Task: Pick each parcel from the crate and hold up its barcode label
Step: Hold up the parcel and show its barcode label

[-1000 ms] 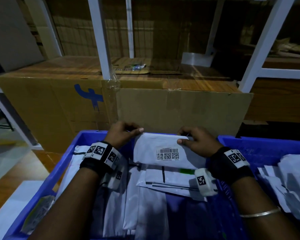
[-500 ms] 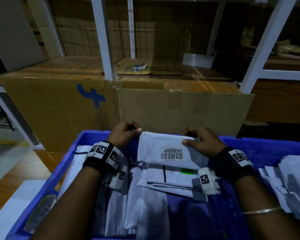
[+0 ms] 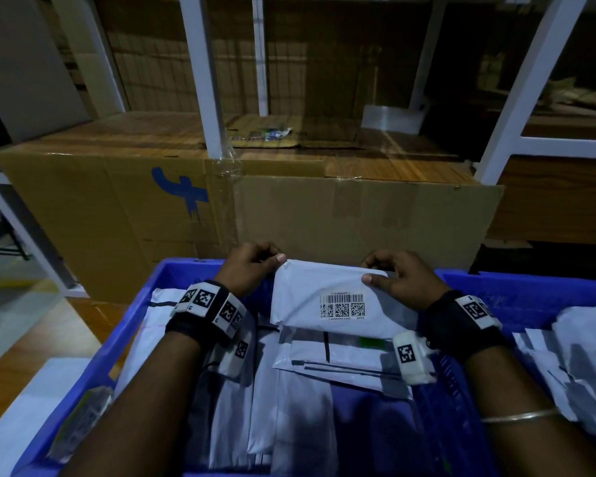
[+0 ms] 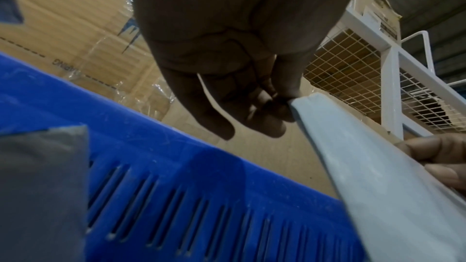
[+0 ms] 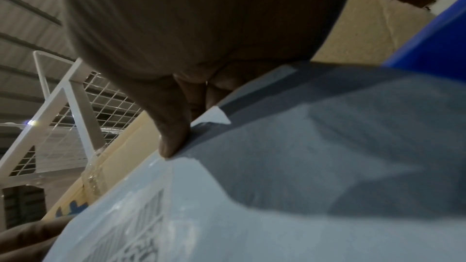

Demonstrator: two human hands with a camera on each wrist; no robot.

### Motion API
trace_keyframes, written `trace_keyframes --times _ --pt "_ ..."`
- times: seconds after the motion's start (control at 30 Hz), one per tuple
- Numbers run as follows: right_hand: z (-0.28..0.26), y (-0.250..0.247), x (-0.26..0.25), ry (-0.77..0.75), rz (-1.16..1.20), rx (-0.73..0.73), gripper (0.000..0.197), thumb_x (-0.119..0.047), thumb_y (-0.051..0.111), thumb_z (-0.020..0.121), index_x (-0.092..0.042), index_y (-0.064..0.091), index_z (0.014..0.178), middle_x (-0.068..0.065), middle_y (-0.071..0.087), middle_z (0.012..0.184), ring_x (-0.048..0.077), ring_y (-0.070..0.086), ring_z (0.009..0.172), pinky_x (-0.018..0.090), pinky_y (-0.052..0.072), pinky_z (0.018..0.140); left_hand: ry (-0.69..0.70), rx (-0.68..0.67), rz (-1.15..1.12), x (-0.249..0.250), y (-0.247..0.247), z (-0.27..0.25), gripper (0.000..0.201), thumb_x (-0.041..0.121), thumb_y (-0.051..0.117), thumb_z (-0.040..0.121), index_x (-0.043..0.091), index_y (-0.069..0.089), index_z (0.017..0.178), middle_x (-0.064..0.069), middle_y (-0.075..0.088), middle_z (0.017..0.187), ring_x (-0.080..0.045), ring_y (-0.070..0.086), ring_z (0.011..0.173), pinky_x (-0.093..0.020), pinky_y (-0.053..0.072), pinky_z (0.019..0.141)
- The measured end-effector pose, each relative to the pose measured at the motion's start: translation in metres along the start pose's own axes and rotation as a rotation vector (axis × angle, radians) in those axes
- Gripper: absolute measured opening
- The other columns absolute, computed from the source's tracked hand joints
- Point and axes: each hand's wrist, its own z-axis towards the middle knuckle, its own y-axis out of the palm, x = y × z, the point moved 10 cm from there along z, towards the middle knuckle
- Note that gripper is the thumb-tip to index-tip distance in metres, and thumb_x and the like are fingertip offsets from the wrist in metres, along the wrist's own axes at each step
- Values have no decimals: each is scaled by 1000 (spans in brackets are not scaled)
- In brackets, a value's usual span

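A white parcel is held above the far end of the blue crate, its barcode label facing me. My left hand pinches the parcel's top left corner; in the left wrist view the left hand nips the parcel edge between thumb and fingers. My right hand grips the top right edge with the thumb on the front. In the right wrist view the right hand presses its thumb on the parcel. Several more white and grey parcels lie in the crate.
A second pile of white parcels lies at the right in the crate. Large cardboard boxes stand just beyond the crate's far wall. White rack posts with wire mesh rise behind them. Wooden floor shows at the left.
Both hands have tipped the parcel slightly more upright and lifted it a little, so the barcode label faces me more squarely. The grips are the same.
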Motion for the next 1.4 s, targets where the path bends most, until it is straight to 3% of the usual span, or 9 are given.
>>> trace_keyframes --times 0.2,0.43,0.7,0.8,0.9,1.0,1.13,1.27,1.4 --pt "1 -1 -5 -22 9 10 28 -8 71 87 -33 61 80 -9 66 81 -2 57 75 15 44 73 52 64 75 10 -5 -1 15 18 61 94 20 65 80 -1 69 74 -15 63 71 -36 52 71" --pt "0 -5 0 0 -10 23 4 -32 66 79 -35 63 80 -10 69 83 10 63 84 26 47 80 58 23 27 7 0 0 11 16 64 92 16 67 82 -1 68 76 -12 62 72 -37 52 74" --pt "1 -5 0 -3 -12 19 21 -13 73 86 -32 63 82 -4 69 83 8 61 79 19 46 74 27 96 133 7 -4 0 14 17 50 99 14 53 86 0 60 77 -26 62 83 -39 46 75" --pt "1 -5 -1 2 -18 19 24 -9 72 86 -31 63 81 -3 69 83 5 60 77 12 44 71 31 108 132 8 -4 -1 16 17 48 101 16 51 85 3 59 75 -20 59 75 -37 46 72" --pt "0 -11 0 0 -12 50 28 -6 72 85 -32 62 79 -4 68 81 1 57 75 11 43 70 -28 135 -115 2 -7 -2 17 16 48 101 19 56 86 -1 66 77 -12 64 66 -32 53 64" --pt "-1 -21 -1 -11 -1 98 30 -3 72 85 -31 62 78 -6 66 78 -2 57 73 13 43 70 -98 25 -121 -2 3 -4 12 26 63 92 15 65 92 -6 68 77 -14 62 63 -21 47 58" --pt "-3 -28 1 10 9 107 14 -5 72 85 -18 66 83 -1 67 78 -9 58 70 10 43 69 -70 -218 -34 5 27 -9 11 14 76 81 17 71 91 -5 68 68 -10 59 61 -18 44 57" --pt "-4 -38 7 19 8 149 5 -31 66 76 -31 65 80 -4 71 83 7 64 80 30 50 78 -30 -312 -17 8 34 -12 19 8 78 79 18 72 94 4 68 66 -7 59 64 -22 46 63" --pt "-5 -41 8 35 -5 160 4 -32 66 74 -34 66 78 -5 72 83 10 65 80 39 52 81 -59 -374 -55 7 40 -17 24 6 77 79 5 71 102 3 71 69 -8 62 69 -21 47 66"
